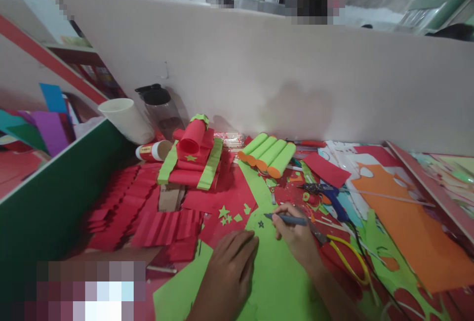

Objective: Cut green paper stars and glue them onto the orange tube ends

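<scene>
Here, the right hand [294,237] is clamped on a dark pen [291,220] in a writing grip, while the left hand [231,261] lies palm down, its fingers close together and grasping nothing; the two hands are apart. The pen's tip is just beside a small star outline [261,223]; whether it touches the surface cannot be told. For a clean line, the left hand is best kept pressed near the drawing without covering it, with the pen held lightly, short straight strokes meeting at sharp points, and the right hand clear of fresh ink. A shape this small leaves little margin: a slip of the sheet would skew a point.

The lime-green sheet [281,271] lies directly in front of the person, beneath both hands, and narrows upward toward four green rolls with orange ends [274,155]. It appears matt and mostly plain, the dark star outline standing out clearly near its left edge. Small cut green stars [223,211] lie just left of that edge, on red paper [213,224]. To the right, scissors with yellow handles [335,245] rest below a blue glue gun [335,202].
</scene>
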The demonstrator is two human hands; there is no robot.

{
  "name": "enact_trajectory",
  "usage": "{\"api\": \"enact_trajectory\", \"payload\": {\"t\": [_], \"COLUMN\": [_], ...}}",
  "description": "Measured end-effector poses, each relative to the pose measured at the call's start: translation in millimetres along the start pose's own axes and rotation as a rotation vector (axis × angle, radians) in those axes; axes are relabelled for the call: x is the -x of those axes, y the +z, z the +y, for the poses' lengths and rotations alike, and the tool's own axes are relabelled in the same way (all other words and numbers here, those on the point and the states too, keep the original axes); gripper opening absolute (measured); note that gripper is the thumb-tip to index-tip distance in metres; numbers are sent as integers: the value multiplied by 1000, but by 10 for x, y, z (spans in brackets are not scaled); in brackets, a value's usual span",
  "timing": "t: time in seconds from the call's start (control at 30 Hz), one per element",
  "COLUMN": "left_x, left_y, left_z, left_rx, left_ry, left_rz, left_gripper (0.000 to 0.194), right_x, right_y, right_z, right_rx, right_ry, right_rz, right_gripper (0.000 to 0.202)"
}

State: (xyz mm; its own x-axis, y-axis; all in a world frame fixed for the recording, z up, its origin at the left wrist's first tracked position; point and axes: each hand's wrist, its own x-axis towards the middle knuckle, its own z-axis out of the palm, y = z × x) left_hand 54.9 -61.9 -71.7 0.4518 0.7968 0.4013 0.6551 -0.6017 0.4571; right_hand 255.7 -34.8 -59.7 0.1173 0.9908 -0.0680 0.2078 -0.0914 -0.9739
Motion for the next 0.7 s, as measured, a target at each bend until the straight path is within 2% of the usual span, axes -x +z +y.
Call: {"api": "enact_trajectory", "payload": {"t": [0.13, 0.23, 0.43, 0.5, 0.57, 0.7], "left_x": [12, 12, -51, -137, -279, -686], "left_y": [-7, -44, -244, -316, -360, -319], "left_z": [-5, 14, 140, 182, 211, 254], "left_rx": [-30, -71, -242, -266, -305, -362], "left_ry": [32, 73, 119, 111, 98, 8], "left_rz": [35, 41, -10, -41, -62, -156], "left_gripper": [31, 31, 39, 39, 29, 25], "right_x": [3, 16, 21, 10, -8, -55], "right_y": [-1, -35, -133, -146, -148, -145], "right_z": [-36, -66, -122, -125, -118, -87], "right_rx": [-1, 22, -74, -122, -173, -290], "right_ry": [-55, -108, -182, -186, -190, -170], "right_rz": [61, 89, 152, 163, 175, 194], "right_gripper": [40, 41, 40, 45, 49, 56]}}
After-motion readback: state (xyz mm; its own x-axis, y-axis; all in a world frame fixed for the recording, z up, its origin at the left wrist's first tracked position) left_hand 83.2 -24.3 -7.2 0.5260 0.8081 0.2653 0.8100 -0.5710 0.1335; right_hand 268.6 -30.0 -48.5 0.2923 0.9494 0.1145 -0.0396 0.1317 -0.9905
